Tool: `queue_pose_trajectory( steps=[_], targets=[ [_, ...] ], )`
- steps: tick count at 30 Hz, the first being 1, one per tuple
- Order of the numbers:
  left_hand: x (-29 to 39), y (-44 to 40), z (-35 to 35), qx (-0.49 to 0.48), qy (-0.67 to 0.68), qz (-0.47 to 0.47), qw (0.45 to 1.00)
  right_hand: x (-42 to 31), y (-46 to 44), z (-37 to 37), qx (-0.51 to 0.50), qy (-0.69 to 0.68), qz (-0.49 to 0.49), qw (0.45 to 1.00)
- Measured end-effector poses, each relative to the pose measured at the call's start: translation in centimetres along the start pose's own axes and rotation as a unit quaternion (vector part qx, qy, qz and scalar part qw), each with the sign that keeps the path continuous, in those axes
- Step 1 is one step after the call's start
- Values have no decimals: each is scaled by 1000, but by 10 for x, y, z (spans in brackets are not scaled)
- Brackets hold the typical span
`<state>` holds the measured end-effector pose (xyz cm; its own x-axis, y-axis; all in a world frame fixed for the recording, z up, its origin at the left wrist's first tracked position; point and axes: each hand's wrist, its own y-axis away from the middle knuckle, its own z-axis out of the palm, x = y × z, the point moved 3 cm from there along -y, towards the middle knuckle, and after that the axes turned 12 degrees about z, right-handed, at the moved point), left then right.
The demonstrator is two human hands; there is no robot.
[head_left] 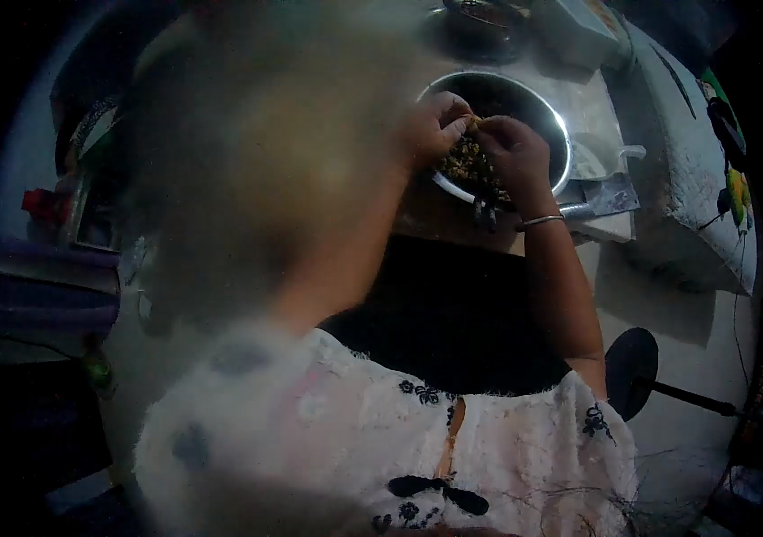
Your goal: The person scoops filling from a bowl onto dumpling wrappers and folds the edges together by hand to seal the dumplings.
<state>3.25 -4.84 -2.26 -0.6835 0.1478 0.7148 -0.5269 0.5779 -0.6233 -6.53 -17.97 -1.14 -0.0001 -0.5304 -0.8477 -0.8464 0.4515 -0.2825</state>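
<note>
Over a round metal bowl [564, 125] my left hand [433, 130] and my right hand [517, 154] meet fingertip to fingertip. Between them shows a small yellowish piece [476, 120], pinched from both sides; its kind is too small to make out. A crumbly, chopped yellow-brown mixture [464, 166] lies in the bowl beneath my fingers. By the bowl's near rim, dark utensil handles [485, 215] stick out, just left of my right wrist. That wrist wears a metal bangle [542, 221].
A dark round pot [480, 27] stands behind the bowl, with a white box [574, 34] beside it. Right of the bowl lie a clear plastic bag [609, 197] and a pale dish [589, 159]. A blurred patch covers much of the left side.
</note>
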Motion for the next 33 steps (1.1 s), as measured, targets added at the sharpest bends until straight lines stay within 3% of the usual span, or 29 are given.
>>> queue_pose_trajectory(
  steps=[8,11,17,26,28,33],
  targets=[
    [1,-1,1,-9,7,4,1000,-1,0,-1,-22,-19,25,999],
    [1,0,0,-19,-60,19,998,-4,0,-3,-14,29,29,999],
    [-5,1,2,-30,-35,24,999,2,-1,0,17,-36,-24,999],
    [7,1,2,-16,-6,21,1000,5,-2,-1,-15,-37,40,998],
    [5,0,2,-33,-46,19,998,3,-2,-3,16,33,-23,999],
    [4,2,3,-32,-24,15,999,4,-1,-1,16,55,-42,997]
  ],
)
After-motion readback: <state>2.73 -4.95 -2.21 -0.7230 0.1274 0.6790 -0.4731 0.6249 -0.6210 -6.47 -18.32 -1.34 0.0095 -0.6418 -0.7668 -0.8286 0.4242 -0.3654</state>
